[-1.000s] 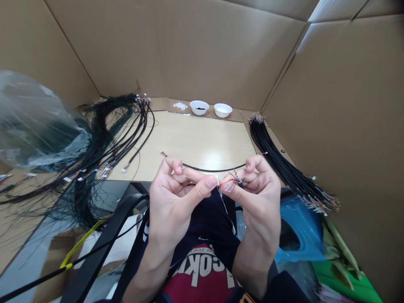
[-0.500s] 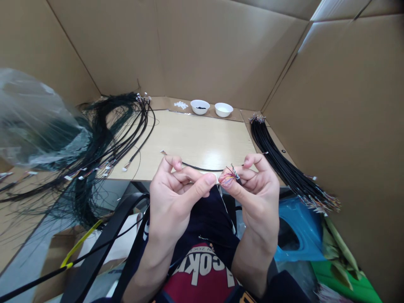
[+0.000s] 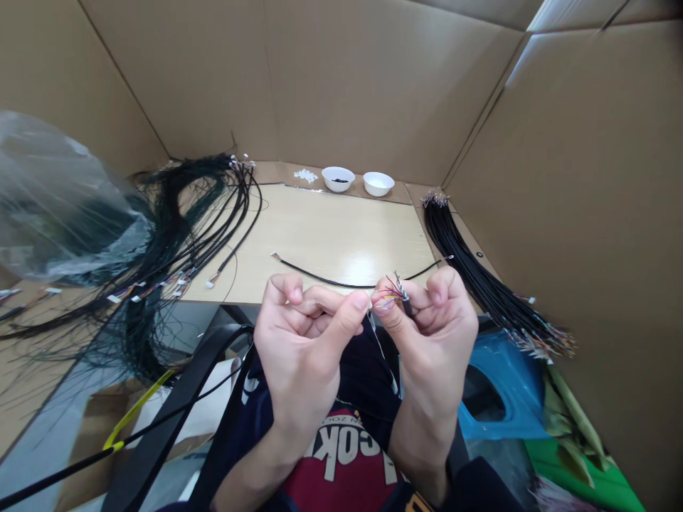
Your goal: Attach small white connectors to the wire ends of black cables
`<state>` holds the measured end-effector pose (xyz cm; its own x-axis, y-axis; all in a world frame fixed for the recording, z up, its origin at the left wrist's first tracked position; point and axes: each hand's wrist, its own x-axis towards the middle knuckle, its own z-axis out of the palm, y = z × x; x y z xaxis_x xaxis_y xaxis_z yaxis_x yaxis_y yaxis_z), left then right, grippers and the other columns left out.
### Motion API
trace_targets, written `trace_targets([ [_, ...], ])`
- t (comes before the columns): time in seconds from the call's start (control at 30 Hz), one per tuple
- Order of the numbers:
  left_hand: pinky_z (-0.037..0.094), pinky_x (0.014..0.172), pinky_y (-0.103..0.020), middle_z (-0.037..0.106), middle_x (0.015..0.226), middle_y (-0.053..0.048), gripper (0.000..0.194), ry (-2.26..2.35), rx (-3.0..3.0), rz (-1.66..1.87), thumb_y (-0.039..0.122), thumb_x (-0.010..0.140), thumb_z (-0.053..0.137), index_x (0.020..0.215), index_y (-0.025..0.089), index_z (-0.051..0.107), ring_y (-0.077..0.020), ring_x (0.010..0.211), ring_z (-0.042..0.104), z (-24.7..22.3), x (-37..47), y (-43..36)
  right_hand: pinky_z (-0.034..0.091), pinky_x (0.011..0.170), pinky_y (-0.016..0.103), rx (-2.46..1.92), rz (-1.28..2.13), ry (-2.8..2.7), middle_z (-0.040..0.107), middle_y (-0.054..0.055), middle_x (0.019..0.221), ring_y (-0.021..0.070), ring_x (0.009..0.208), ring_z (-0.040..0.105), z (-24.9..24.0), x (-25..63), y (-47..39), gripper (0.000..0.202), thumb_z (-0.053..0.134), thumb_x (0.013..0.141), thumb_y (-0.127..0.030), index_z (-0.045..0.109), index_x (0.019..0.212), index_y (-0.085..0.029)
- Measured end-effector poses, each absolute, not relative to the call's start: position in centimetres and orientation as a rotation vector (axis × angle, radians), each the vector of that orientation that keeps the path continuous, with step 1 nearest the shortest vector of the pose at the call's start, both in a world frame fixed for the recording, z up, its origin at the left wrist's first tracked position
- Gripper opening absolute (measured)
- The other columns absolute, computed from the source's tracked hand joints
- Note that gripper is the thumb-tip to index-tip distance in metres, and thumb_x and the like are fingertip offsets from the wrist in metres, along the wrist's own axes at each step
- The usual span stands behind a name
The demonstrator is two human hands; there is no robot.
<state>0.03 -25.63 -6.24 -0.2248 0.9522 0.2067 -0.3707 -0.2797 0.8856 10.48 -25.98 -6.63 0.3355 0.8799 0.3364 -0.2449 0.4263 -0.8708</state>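
Note:
Close together in front of my chest, both hands are pinched. My left hand [image 3: 309,341] grips a small white connector, mostly hidden behind its thumb and fingertips. Thin coloured wires [image 3: 393,293] fan out from a black cable end, and my right hand [image 3: 430,341] pinches them beside the connector. How far the wires sit in the connector is too small to tell. Behind my hands, a single black cable [image 3: 320,276] with a connector at each end lies curved on the table [image 3: 341,227].
Black cables with white connectors [image 3: 235,220] and dark threads lie left, near a clear plastic bag [image 3: 64,206]. A thick cable bundle [image 3: 469,270] lies right. Two white bowls [image 3: 338,179] [image 3: 378,185] and small white pieces [image 3: 305,176] stand at the back. Cardboard walls [image 3: 373,85] surround the table.
Both hands have shifted slightly right and down, and the left thumb now covers more of the white connector. More of the curved cable on the table shows.

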Motion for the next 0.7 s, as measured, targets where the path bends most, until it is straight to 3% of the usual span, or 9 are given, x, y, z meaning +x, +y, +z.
trace_targets([
  [0.2,0.064,0.063,-0.022,0.081,0.081,0.003,0.043,0.777,1.023,1.594,0.022,0.084,0.091,0.104,0.026,0.053,-0.0158,0.068,0.078,-6.4,-0.5,-25.2,0.063,0.072,0.024,-0.74,0.928,-0.811,0.073,-0.007,0.074,0.0139,0.071,0.075,-6.7,10.8,-25.6,0.055,0.094,0.079,-0.024,0.04,0.083,-0.027],
  [0.37,0.067,0.073,-0.024,0.083,0.11,-0.001,0.047,0.751,1.204,1.676,0.014,0.077,0.094,0.117,0.028,0.073,-0.0166,0.083,0.08,-6.7,-0.8,-24.5,0.062,0.069,0.02,-0.703,1.016,-0.753,0.075,-0.006,0.075,0.0123,0.07,0.073,-6.5,10.6,-25.6,0.055,0.096,0.076,-0.023,0.042,0.079,-0.026],
  [0.5,0.066,0.074,-0.024,0.082,0.108,0.0,0.028,0.776,1.392,1.724,0.014,0.084,0.089,0.105,0.033,0.084,-0.0148,0.083,0.077,-7.2,-1.1,-24.3,0.062,0.069,0.018,-0.681,1.039,-0.753,0.074,-0.007,0.074,0.011,0.068,0.072,-6.4,10.3,-25.9,0.054,0.095,0.077,-0.022,0.041,0.078,-0.026],
  [0.7,0.066,0.073,-0.024,0.082,0.106,0.002,0.038,0.712,1.575,1.788,0.01,0.087,0.085,0.113,0.037,0.083,-0.0147,0.087,0.076,-7.8,-1.4,-24.0,0.058,0.065,0.01,-0.577,1.079,-0.737,0.07,-0.01,0.067,0.0057,0.063,0.069,-6.3,10.4,-26.1,0.049,0.091,0.081,-0.009,0.044,0.079,-0.025],
])
